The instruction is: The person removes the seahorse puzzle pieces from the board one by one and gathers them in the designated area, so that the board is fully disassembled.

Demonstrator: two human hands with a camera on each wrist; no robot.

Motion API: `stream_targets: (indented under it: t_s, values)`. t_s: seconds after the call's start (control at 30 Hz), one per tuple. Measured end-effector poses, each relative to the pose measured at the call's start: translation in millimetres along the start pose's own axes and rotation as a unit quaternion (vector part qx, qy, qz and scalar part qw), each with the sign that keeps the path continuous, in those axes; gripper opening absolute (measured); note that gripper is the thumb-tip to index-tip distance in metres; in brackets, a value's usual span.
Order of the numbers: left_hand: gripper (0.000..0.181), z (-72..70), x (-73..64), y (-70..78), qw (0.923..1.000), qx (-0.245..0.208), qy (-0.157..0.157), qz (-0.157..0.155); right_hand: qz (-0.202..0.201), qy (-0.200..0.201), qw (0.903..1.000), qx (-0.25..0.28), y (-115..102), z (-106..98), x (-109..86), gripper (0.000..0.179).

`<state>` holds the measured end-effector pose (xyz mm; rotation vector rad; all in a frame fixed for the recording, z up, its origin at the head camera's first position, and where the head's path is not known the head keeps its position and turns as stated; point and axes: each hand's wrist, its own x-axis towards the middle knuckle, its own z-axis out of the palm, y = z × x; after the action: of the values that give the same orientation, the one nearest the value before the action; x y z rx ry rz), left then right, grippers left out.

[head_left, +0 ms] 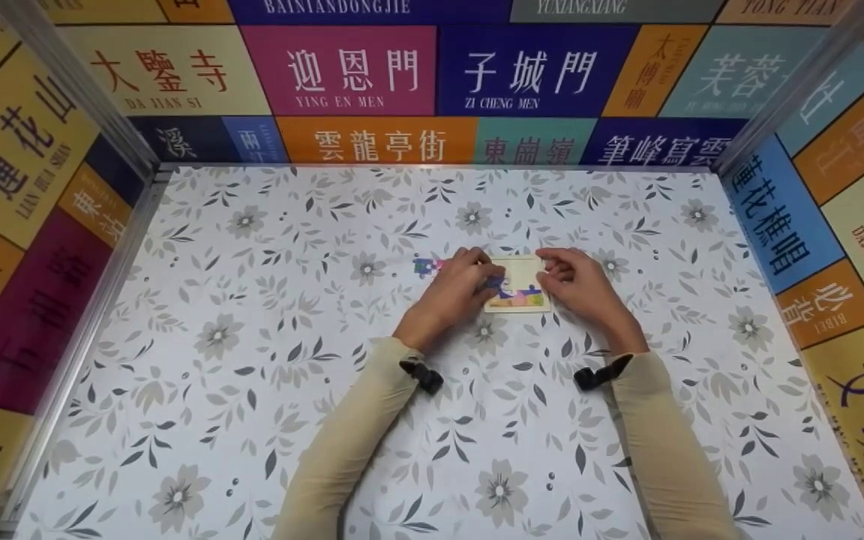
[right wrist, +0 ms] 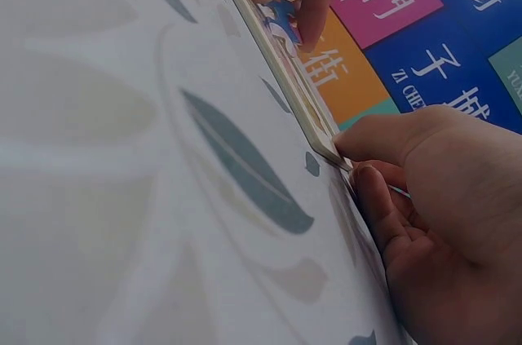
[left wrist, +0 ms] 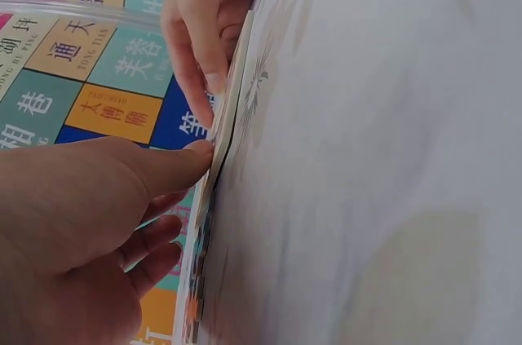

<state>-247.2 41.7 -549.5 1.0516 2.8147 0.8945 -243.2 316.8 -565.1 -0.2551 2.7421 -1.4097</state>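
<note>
A small jigsaw puzzle in a pale frame (head_left: 520, 308) lies on the patterned tabletop, with colourful pieces along its lower part and left side. My left hand (head_left: 453, 289) reaches over the frame's left side. Its thumb (left wrist: 175, 167) touches the frame's near edge, and a finger reaches onto the pieces. Whether a piece is pinched there is hidden. At the opposite side, my right hand (head_left: 580, 283) holds the frame by its edge. In the right wrist view, the right thumb (right wrist: 379, 137) lies on the corner while the other fingers curl beside and below it.
Loose jigsaw pieces (head_left: 424, 266) lie just left of the frame, partly behind my left hand. White cloth with grey flowers and leaves covers the table (head_left: 312, 262). Panels with coloured lettering (head_left: 342, 71) enclose the back and both sides.
</note>
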Motion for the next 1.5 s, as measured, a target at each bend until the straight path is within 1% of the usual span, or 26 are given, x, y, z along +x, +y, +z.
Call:
stream_targets:
  t_s: [0.17,0.3,0.53,0.77,0.9,1.07,1.3,1.4,1.5]
  values:
    - [0.034,-0.9,0.6,-0.7,0.9998,0.008,0.016,0.009,0.002,0.001,1.0,-0.001,1,0,-0.6,0.045]
    - [0.035,-4.0,-0.7,-2.2,0.9993,-0.002,0.034,0.016,0.007,0.001,1.0,-0.002,0,1,-0.6,0.045]
    - [0.032,-14.1,-3.7,-6.8,0.9983,-0.013,0.051,0.024,0.008,-0.004,1.0,0.001,-1,2,-0.4,0.046]
    - [0.031,-24.4,-9.4,-15.2,0.9973,-0.024,0.065,0.025,0.008,-0.006,1.0,-0.002,-2,2,0.0,0.046]
    - [0.031,-29.7,-14.7,-21.7,0.9969,-0.023,0.072,0.021,0.009,-0.004,0.9999,0.004,-3,2,-0.1,0.046]
    - [0.029,-37.2,-23.1,-31.7,0.9963,-0.032,0.079,0.01,0.008,-0.003,0.9999,0.005,-2,2,0.0,0.047]
    - [0.029,-47.8,-37.4,-44.1,0.9948,-0.041,0.093,0.002,0.012,-0.003,0.9999,0.003,-3,2,-0.4,0.045]
    - [0.029,-51.1,-44.0,-49.6,0.9941,-0.049,0.096,-0.006,0.0,0.002,1.0,0.002,-3,2,-1.4,0.045]
    - [0.029,-54.0,-51.5,-55.3,0.994,-0.058,0.091,-0.014,-0.011,0.007,0.9999,-0.003,-2,2,-2.8,0.044]
